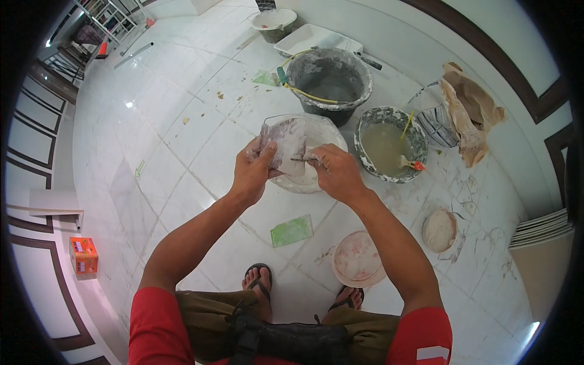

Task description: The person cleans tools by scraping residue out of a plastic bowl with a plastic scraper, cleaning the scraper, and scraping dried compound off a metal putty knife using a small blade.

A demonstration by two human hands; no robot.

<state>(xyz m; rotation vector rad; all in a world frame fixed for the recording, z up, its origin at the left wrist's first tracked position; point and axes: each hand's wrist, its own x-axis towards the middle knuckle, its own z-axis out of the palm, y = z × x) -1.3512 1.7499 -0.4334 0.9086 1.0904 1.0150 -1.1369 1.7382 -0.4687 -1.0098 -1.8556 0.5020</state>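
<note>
My left hand (pixel 254 167) grips the edge of a flat, roughly rectangular plate (pixel 285 143) smeared with white plaster. Its thumb lies across the face of the plate. My right hand (pixel 336 172) is closed on a thin dark tool (pixel 297 160), whose narrow end points at the plate's right side; most of the tool is hidden by the fingers. Both hands are over a white tub (pixel 292 185) with whitish material in it, partly covered by the plate and hands. A green translucent rectangular sheet (pixel 292 231) lies on the tiles below.
Behind the tub stands a large black bucket (pixel 331 112), beside a bucket of cloudy water (pixel 386 149) with a brush in it. A torn paper bag (pixel 471 115) leans near the wall. A pinkish round lid (pixel 359 258) lies by my right foot. An orange box (pixel 83 255) sits far left.
</note>
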